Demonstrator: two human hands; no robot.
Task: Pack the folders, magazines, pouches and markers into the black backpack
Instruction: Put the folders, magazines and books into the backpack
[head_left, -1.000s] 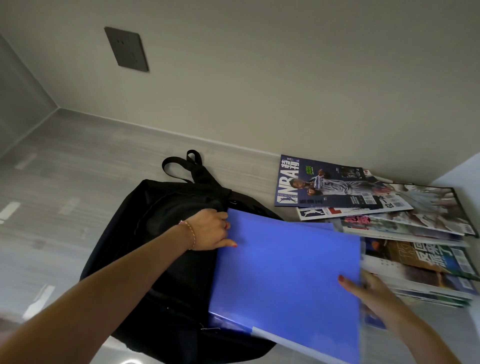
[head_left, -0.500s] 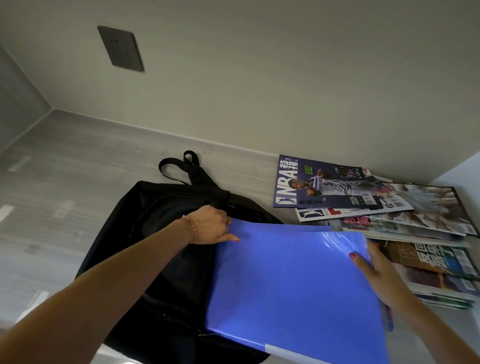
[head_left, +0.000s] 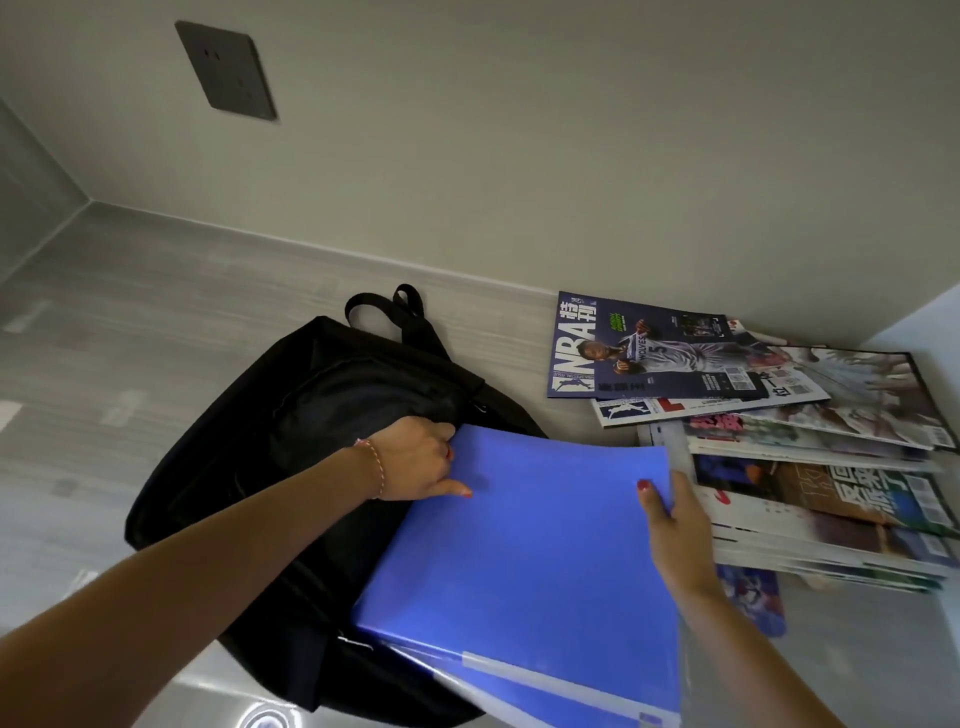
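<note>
A black backpack (head_left: 291, 415) lies on the grey surface, its straps toward the wall. My left hand (head_left: 415, 460) grips the edge of its opening, thumb resting on a blue folder (head_left: 530, 551). The folder lies tilted across the bag's right side, its far left corner at the opening. My right hand (head_left: 670, 525) grips the folder's right edge, thumb on top. A second blue folder edge (head_left: 561, 696) shows beneath it. Several magazines (head_left: 810, 457) are spread to the right, an NBA issue (head_left: 644, 348) on top at the back.
A wall runs close behind the bag and magazines, with a dark socket plate (head_left: 226, 70) on it. A white panel (head_left: 924, 322) stands at the far right. Grey surface (head_left: 130, 322) stretches to the left of the bag.
My right hand slid up the folder's right edge and pushed the folder left toward the bag's opening. My left hand kept its grip on the opening.
</note>
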